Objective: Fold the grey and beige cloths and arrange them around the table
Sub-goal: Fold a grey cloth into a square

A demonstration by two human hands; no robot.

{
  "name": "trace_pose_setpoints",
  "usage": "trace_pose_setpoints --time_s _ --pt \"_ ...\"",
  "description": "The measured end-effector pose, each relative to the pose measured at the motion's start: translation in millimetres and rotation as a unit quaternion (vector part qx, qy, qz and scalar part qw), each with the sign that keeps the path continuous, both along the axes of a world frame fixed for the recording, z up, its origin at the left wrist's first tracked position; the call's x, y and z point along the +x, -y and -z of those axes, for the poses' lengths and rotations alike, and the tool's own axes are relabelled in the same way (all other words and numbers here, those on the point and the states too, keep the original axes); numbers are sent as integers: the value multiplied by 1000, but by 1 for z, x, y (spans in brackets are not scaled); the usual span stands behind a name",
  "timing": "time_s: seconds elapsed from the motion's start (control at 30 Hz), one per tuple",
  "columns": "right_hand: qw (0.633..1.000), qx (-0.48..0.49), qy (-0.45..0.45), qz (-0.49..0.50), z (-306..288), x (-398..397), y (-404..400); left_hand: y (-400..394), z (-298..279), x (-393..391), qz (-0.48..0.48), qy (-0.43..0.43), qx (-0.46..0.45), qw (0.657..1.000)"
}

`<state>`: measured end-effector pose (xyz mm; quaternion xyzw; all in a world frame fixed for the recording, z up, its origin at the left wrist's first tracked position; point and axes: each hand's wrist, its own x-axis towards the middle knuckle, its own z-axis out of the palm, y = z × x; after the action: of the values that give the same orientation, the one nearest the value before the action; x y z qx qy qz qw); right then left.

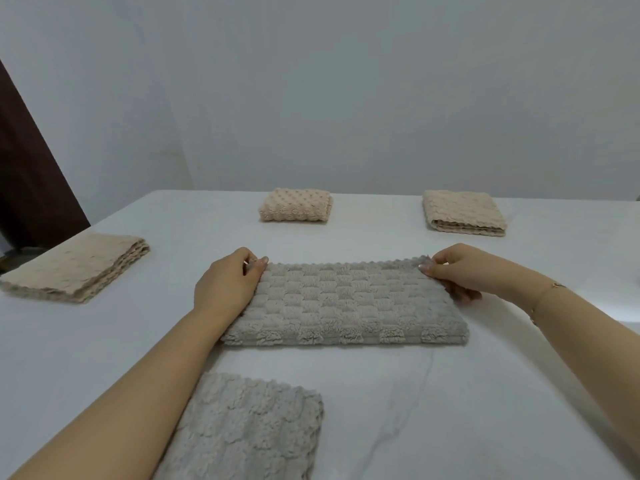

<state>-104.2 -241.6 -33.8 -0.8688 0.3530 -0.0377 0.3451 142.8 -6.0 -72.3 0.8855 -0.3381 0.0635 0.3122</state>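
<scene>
Cloth: a grey waffle-textured terry cloth [341, 303], folded, lies mid-frame on the white table [450, 393], long axis left to right, scalloped edge away.
Left hand [227, 284]: pinches the far left corner, wrist on the cloth.
Right hand [462, 270]: pinches the far right corner.

Both your arms are in, bare forearms running up from the bottom corners of the frame toward the middle. Your left hand [225, 285] sits just left of centre, palm down, knuckles up, thumb and forefinger pinched together at its far tip on the corner of the grey cloth [346, 303]. Your right hand [457, 268] mirrors it just right of centre, fingertips pinching the opposite far corner, lower fingers curled underneath. There's a thin bracelet [550, 292] on your right wrist. Both wrists are low and level, well apart.
</scene>
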Motion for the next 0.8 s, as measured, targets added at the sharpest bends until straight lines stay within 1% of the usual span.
trace_pose_setpoints --time_s 0.17,0.2,0.27,0.3,0.33,0.37,0.4,0.43,0.47,0.5,0.57,0.63,0.67,0.8 --pt "995 -92 -37 31 3 5 -9 1 2 0 -8 26 18 999" --pt "990 -127 -58 33 2 5 -12 1 1 1 -8 23 23 999" --pt "963 -243 -106 49 -1 4 -16 2 -5 1 -6 -5 18 1000" --pt "946 -301 -102 59 -3 3 -19 1 -11 -2 -6 -13 16 1000" --pt "937 -336 -71 60 -6 3 -23 0 -17 -6 -7 2 22 1000" --pt "936 -347 -24 46 -7 4 -29 0 -24 -13 -4 39 41 998" --pt "938 -344 24 11 -9 7 -36 0 -33 -22 5 85 64 994" --pt "942 -330 53 -36 -10 11 -46 1 -41 -32 26 119 86 989" --pt "945 -308 63 -83 -8 15 -56 3 -49 -45 59 131 114 983" --pt "948 -286 55 -127 -4 20 -66 7 -53 -57 97 122 150 976" --pt "945 -264 4 -192 11 27 -80 14 -47 -74 152 75 234 957" --pt "942 -262 -39 -208 27 29 -83 17 -29 -80 169 33 301 938" --pt "943 -260 -48 -201 32 28 -82 15 -20 -79 170 22 312 935" --pt "949 -259 -67 -166 34 18 -68 7 -3 -68 164 42 273 947"
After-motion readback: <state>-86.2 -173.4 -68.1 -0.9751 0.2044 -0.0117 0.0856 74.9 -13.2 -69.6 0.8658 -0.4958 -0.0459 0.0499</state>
